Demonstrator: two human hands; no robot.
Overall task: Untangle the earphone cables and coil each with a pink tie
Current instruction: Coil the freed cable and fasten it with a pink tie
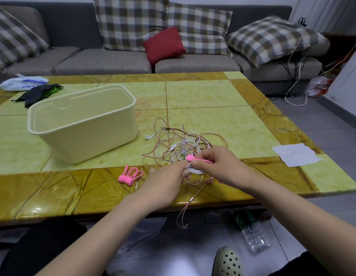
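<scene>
— What is found on the table?
— A cream bin is set toward the left edge; spare pink ties are bunched at the front edge.
— And the hands?
— A coiled white earphone cable is pinched by the curled left hand. One pink tie is gripped over it by the right hand. The tangle of cables is spread just behind, and a rose-gold cable is hung over the front edge.

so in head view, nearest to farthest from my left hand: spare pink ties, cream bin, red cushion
1. spare pink ties, just left of the left hand
2. cream bin, farther left and back
3. red cushion, far back
</scene>
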